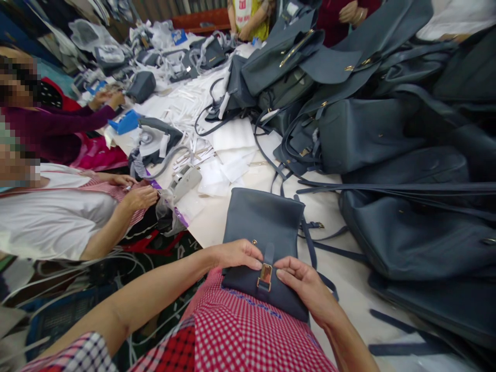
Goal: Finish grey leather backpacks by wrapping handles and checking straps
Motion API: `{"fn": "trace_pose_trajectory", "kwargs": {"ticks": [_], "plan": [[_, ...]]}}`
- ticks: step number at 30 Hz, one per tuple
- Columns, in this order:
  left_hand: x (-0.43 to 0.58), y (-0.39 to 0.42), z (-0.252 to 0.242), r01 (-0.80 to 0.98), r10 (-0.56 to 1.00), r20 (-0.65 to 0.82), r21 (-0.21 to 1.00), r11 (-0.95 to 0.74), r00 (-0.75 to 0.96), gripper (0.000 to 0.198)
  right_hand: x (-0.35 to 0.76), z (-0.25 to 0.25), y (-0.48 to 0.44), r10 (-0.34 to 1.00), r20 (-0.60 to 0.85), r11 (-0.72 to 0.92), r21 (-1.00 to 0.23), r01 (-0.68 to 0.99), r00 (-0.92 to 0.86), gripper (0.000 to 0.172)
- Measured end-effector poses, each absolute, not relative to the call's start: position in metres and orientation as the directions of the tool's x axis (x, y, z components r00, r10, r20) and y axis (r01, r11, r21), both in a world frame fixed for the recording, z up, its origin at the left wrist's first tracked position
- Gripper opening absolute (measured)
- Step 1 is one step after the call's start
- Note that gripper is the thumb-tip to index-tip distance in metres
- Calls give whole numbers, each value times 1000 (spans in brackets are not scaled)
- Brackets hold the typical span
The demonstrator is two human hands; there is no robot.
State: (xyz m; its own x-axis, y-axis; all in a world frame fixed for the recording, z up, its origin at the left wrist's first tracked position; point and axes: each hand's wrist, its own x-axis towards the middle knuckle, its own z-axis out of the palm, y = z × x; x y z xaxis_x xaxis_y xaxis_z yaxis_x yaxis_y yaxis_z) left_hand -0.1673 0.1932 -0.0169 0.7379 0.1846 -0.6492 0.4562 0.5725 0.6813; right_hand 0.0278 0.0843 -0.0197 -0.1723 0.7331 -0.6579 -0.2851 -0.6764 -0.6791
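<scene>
A dark blue-grey leather handbag point(263, 217) lies at the table's front edge, against a red checked apron. A short strap with a gold buckle point(265, 276) sits at the middle of its front. My left hand point(238, 254) is closed at the bag's left side, thumb reaching the strap just above the buckle. From the right, my right hand point(302, 281) grips the bag, its thumb and fingertips curled close to the buckle. A gold stud point(254, 242) shows above my left hand. What the fingers press underneath is hidden.
A tall pile of similar dark bags point(372, 134) fills the right side, with loose straps point(329, 248) beside my bag. White paper sheets point(234, 142) and a grey tape dispenser point(186, 183) are ahead. Co-workers sit along the left; a white-sleeved person's hand point(141, 197) is nearest.
</scene>
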Motion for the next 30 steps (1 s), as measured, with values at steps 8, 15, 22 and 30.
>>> {"fn": "trace_pose_trajectory", "kwargs": {"ticks": [8, 15, 22, 30], "plan": [[-164, 195, -9, 503, 226, -623, 756, 419, 749, 28, 27, -15, 86, 738, -652, -672, -682, -290, -174, 36], [-153, 189, -7, 630, 313, -679, 734, 256, 664, 23, 24, -18, 86, 718, -684, -686, -664, -298, -128, 34], [-141, 183, 1, 685, 409, -612, 728, -43, 677, 41, 23, -22, 86, 722, -687, -674, -670, -310, -83, 35], [-137, 176, -3, 715, 413, -602, 665, -215, 684, 40, 20, -19, 82, 741, -662, -664, -693, -283, -117, 31]]}}
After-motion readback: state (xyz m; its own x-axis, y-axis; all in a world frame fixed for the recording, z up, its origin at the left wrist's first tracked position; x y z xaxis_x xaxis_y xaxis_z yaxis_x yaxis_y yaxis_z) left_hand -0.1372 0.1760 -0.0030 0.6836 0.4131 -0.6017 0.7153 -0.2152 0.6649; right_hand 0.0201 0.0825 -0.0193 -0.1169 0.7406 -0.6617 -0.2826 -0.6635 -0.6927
